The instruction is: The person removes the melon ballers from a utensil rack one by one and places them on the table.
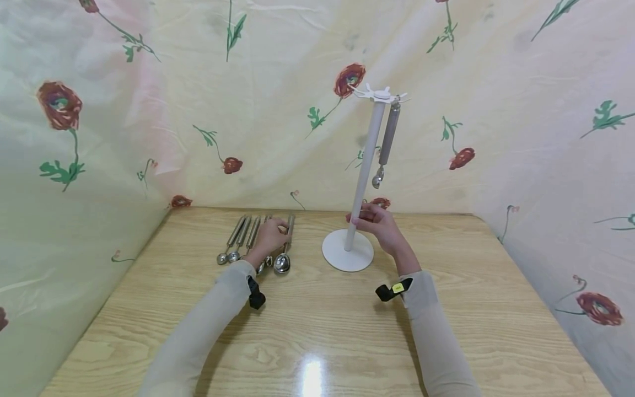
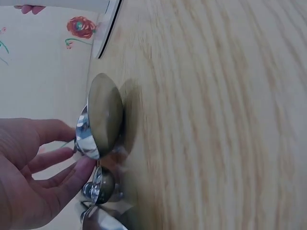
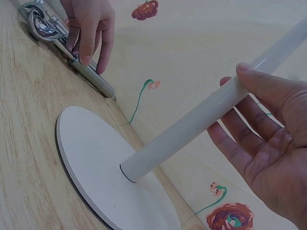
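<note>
My left hand [image 1: 269, 237] is over a row of steel utensils, its thumb and fingers pinching the handle of the rightmost one, a scoop [image 1: 282, 263] with a round bowl. Close up in the left wrist view, that bowl [image 2: 105, 112] stands by the wood with the fingers behind it. With thumb on one side and fingers on the other, my right hand [image 1: 384, 229] holds the lower pole of a white utensil stand [image 1: 367, 160]. Its round base [image 1: 334, 256] rests on the table. One small-bowled steel scoop [image 1: 389, 135] hangs from the hooked top.
Several more steel utensils [image 1: 239, 242] lie side by side left of the hand, some partly hidden under it. The wooden table [image 1: 317, 320] ends at a flower-patterned cloth [image 1: 278, 110] at the back and both sides.
</note>
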Motion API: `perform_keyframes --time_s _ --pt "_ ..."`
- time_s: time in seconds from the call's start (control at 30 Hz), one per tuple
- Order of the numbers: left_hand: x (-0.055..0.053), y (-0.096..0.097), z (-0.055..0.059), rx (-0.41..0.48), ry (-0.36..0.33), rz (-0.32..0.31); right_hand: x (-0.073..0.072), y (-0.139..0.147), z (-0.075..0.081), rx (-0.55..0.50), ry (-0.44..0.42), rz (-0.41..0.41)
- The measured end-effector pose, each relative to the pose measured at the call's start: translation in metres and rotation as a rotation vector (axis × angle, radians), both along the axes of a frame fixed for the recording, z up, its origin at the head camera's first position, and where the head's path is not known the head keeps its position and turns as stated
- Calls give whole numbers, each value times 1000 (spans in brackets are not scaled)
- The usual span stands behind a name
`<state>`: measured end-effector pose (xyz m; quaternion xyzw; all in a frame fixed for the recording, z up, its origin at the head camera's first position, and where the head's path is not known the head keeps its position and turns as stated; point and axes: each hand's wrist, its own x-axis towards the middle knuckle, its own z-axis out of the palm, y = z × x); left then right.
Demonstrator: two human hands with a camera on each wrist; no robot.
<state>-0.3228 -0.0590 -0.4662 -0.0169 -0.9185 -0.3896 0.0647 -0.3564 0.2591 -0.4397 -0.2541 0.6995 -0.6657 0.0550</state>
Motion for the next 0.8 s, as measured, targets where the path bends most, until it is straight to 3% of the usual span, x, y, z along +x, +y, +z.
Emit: perform_keyframes --time_s 0.27,0.8 --pt "4 -6 5 -19 -28 -88 1 0 1 -1 7 1" --pt "7 -10 1 35 -10 -60 0 -1 0 19 -8 -27"
